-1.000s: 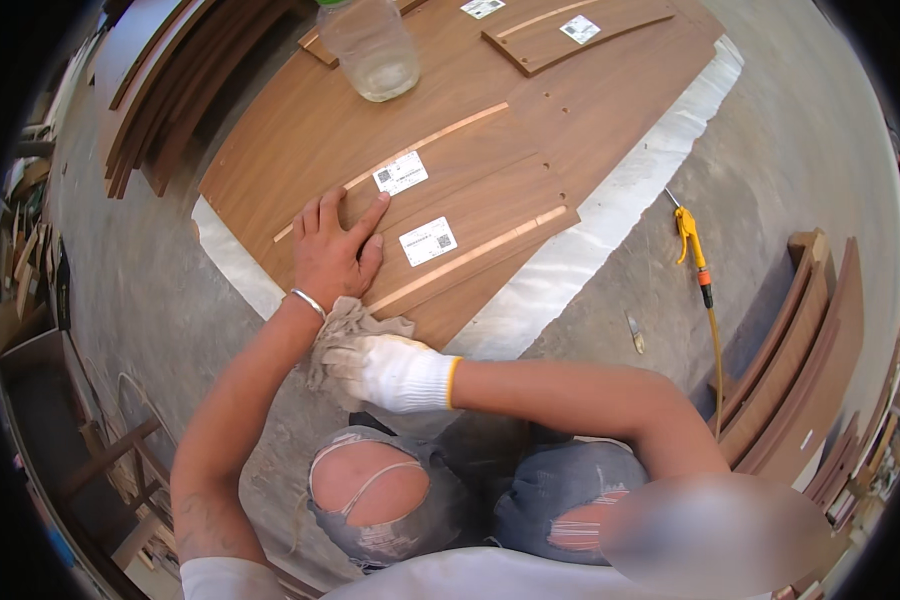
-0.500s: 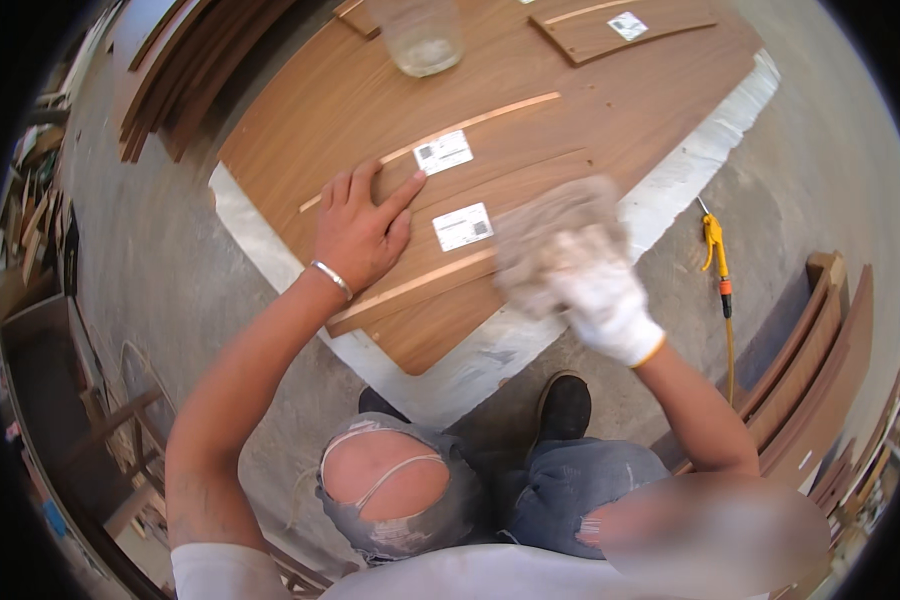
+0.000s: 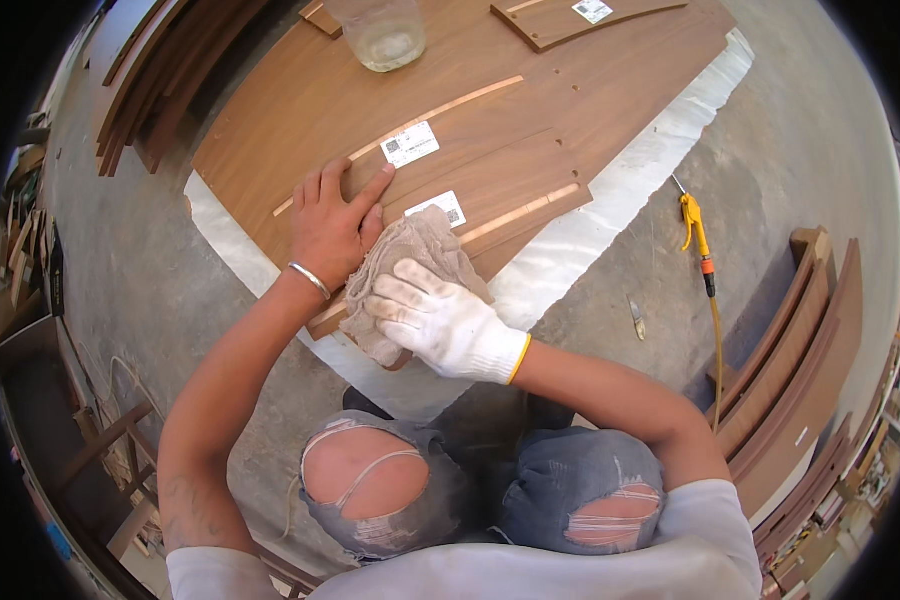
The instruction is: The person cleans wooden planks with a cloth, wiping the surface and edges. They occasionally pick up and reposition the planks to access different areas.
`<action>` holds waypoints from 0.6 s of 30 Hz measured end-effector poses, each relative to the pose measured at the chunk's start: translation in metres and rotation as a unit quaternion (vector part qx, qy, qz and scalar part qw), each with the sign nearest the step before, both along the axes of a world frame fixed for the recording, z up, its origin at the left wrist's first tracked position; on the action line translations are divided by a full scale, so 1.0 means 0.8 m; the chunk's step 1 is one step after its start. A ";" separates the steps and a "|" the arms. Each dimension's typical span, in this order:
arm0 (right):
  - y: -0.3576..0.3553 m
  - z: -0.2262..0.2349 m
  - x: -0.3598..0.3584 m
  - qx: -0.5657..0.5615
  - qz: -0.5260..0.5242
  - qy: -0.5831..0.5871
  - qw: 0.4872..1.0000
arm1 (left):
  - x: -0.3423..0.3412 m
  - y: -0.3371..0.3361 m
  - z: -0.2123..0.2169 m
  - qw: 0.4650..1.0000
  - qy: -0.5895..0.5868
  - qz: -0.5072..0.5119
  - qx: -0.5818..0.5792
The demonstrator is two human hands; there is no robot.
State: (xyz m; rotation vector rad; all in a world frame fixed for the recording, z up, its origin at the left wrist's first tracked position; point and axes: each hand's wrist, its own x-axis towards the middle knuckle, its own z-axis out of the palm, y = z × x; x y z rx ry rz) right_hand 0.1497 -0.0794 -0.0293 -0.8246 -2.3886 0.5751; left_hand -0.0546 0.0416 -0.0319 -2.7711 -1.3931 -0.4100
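My left hand (image 3: 330, 225), bare with a bracelet at the wrist, lies with fingers spread on a curved brown wooden piece (image 3: 475, 150). Its index fingertip rests just below a white label (image 3: 410, 144). My right hand (image 3: 448, 322), in a white knitted glove, presses a crumpled beige cloth (image 3: 425, 243) onto the near left end of the wood. The cloth reaches close to my left hand and partly covers a second label (image 3: 448, 207). A pale strip (image 3: 525, 212) runs along this piece's near edge. Beneath lies a larger brown board (image 3: 290, 105).
A clear plastic container (image 3: 390, 45) and another labelled curved piece (image 3: 560, 28) sit on the board's far part. Silvery sheeting (image 3: 620, 190) edges it underneath. On the floor at right are a yellow air gun (image 3: 692, 222) with a hose and stacked curved wood (image 3: 800, 340). More boards (image 3: 160, 80) stand far left.
My right hand has swept the cloth leftward and nearer, uncovering the right end of the wooden piece. My left hand stays on the wood. The whole view has shifted slightly.
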 end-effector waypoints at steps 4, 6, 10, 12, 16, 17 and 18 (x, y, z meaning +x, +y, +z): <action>-0.002 -0.009 0.044 0.019 -0.041 -0.005 0.999 | -0.001 -0.001 0.005 1.000 -0.017 -0.005 -0.007; -0.002 -0.022 0.098 0.021 -0.114 -0.075 0.990 | -0.003 -0.003 0.008 1.000 -0.023 -0.003 -0.010; 0.007 -0.001 0.212 0.033 -0.282 -0.046 0.958 | -0.001 -0.003 0.012 0.999 -0.031 -0.005 -0.012; -0.006 -0.015 0.271 -0.027 -0.433 -0.024 0.901 | 0.001 -0.001 0.012 0.999 -0.036 -0.006 -0.009; -0.021 0.023 0.303 -0.215 -0.560 0.317 0.735 | -0.004 -0.002 0.005 0.999 -0.043 -0.001 -0.007; -0.024 0.027 0.302 -0.206 -0.516 0.406 0.726 | -0.005 -0.004 0.004 0.999 -0.034 0.000 -0.007; -0.018 0.045 0.282 -0.212 -0.506 0.442 0.709 | -0.006 -0.003 0.005 1.000 -0.026 0.002 -0.003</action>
